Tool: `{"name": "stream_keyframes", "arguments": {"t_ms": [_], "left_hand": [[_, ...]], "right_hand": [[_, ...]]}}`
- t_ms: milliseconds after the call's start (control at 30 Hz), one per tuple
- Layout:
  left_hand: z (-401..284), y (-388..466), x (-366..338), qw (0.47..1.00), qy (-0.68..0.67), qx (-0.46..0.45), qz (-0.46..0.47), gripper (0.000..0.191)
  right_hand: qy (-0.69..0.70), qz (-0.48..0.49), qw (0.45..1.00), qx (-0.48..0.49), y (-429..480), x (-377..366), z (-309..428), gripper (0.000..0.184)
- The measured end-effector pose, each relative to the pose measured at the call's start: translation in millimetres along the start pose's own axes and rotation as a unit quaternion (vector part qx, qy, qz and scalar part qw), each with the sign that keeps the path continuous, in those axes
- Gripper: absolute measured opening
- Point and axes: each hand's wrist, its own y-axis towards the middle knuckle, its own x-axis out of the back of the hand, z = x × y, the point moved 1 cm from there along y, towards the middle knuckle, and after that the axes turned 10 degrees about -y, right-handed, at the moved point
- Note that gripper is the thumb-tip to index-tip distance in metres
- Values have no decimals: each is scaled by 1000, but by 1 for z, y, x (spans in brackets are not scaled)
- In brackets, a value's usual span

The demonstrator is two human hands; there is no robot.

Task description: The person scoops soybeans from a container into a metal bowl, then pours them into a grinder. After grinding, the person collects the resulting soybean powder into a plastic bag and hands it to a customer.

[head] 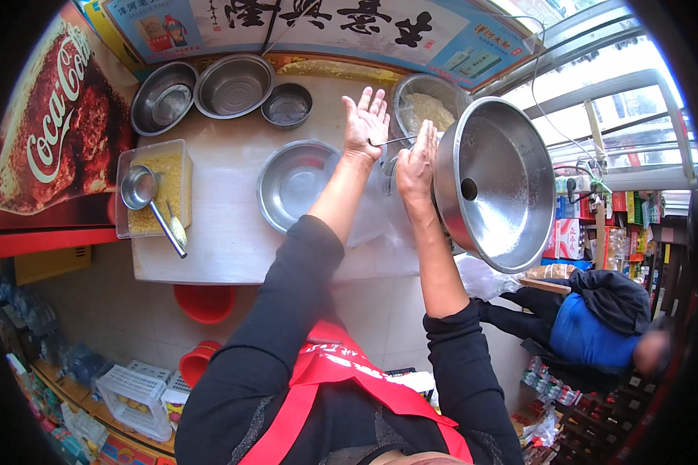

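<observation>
My left hand (366, 124) is raised over the table, palm turned up and fingers spread, holding nothing. A thin dark rod (394, 140) passes across the heel of that palm; where its far end attaches is hidden. My right hand (417, 165) is flat with straight fingers, beside the outer wall of a large stainless steel hopper (506, 180) with a round hole in it. Whether it touches the hopper cannot be told. Behind the hands stands a metal basin (427, 113) of pale grain, partly covered by clear plastic. A wide steel basin (294, 186) sits left of my left forearm.
A clear plastic tub (186, 168) of yellow grain holds a metal ladle (139, 187). Metal basins (235, 84) line the table's back edge. Red buckets (203, 302) stand on the floor. A Coca-Cola cabinet (64, 116) is at left. A person in blue (587, 331) is at right.
</observation>
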Motion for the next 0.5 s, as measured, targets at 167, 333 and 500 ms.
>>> {"name": "stream_keyframes", "arguments": {"t_ms": [167, 333, 500], "left_hand": [[-2, 0, -27, 999, 24, 3, 26, 83], [1, -2, -51, 998, 34, -3, 46, 83], [0, 5, -61, 990, 130, -26, 56, 85]], "right_hand": [[38, -5, 999, -19, 0, 0, 4, 65], [60, -2, 998, -8, -2, -3, -1, 64], [56, -11, 998, 0, 1, -4, 2, 63]]}}
